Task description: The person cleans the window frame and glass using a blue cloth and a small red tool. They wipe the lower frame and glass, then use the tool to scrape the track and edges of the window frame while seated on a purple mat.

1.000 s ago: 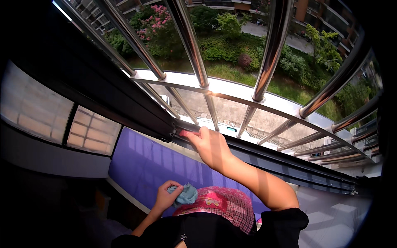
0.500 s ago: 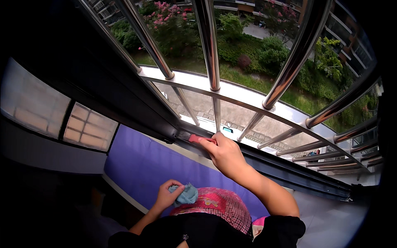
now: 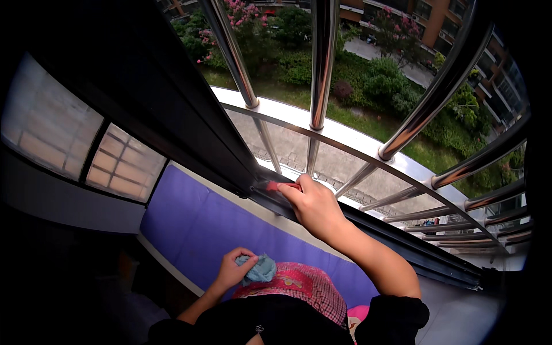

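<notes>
My right hand [image 3: 315,206] grips a small red-handled brush [image 3: 276,186]. Its pale bristle end lies in the corner of the dark window track [image 3: 397,246], where the track meets the upright black frame [image 3: 227,146]; the bristles are blurred. Low in the middle, in front of my body, my left hand [image 3: 232,270] pinches a crumpled light-blue cloth [image 3: 260,270]. The cloth hangs beside the pink checked apron [image 3: 305,283] that I wear and is apart from the window.
Shiny metal security bars [image 3: 323,69] rise just beyond the track from a pale rail [image 3: 287,117]. A purple padded surface [image 3: 192,221] with a light edge runs below the window. Barred panes [image 3: 123,164] stand at the left. Outside, far below, are paving and shrubs [image 3: 379,77].
The whole view has shifted and turned a little, so the bars sit farther right. The brush stays at the track corner in my right hand; my left hand still holds the cloth.
</notes>
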The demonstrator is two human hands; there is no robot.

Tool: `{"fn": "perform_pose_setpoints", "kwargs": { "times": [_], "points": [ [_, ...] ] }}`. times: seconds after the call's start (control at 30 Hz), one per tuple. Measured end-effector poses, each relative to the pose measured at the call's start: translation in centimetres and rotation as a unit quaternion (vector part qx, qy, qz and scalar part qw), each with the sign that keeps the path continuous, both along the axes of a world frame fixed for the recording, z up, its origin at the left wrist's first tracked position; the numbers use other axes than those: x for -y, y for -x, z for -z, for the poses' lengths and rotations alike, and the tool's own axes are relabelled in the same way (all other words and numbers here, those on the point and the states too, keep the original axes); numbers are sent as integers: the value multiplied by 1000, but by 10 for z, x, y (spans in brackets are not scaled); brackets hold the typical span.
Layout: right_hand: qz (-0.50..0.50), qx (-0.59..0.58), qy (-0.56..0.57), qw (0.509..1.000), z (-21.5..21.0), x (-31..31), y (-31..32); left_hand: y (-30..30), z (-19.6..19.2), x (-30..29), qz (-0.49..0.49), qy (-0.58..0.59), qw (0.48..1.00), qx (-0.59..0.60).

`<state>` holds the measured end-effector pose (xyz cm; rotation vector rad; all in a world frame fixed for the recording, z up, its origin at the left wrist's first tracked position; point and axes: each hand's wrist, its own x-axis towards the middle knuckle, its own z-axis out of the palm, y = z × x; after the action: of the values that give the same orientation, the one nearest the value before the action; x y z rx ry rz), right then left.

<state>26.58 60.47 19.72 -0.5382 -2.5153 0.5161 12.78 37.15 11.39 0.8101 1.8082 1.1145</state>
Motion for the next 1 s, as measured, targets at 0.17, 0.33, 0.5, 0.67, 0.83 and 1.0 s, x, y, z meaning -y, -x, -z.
{"fn": "perform_pose_setpoints", "kwargs": {
  "times": [0.17,0.33,0.5,0.67,0.83,1.0],
  "points": [
    [1,19,-1,1000,6,3,-3,0,0,1,-2,1,1000,-2],
    [-2,-32,-22,999,18,3,4,-3,-3,0,-7,2,1000,1],
    [1,-19,-46,999,26,4,16,-2,-2,0,-2,-24,1000,10],
    [-1,77,-77,994,14,2,27,-4,-9,-4,-4,-24,1000,16],
    [-7,188,-70,980,-3,0,32,-4,-7,-3,4,-25,1000,9],
    [-11,197,-21,980,-15,1,18,-3,-5,4,-27,-36,999,17]
  ]
}}
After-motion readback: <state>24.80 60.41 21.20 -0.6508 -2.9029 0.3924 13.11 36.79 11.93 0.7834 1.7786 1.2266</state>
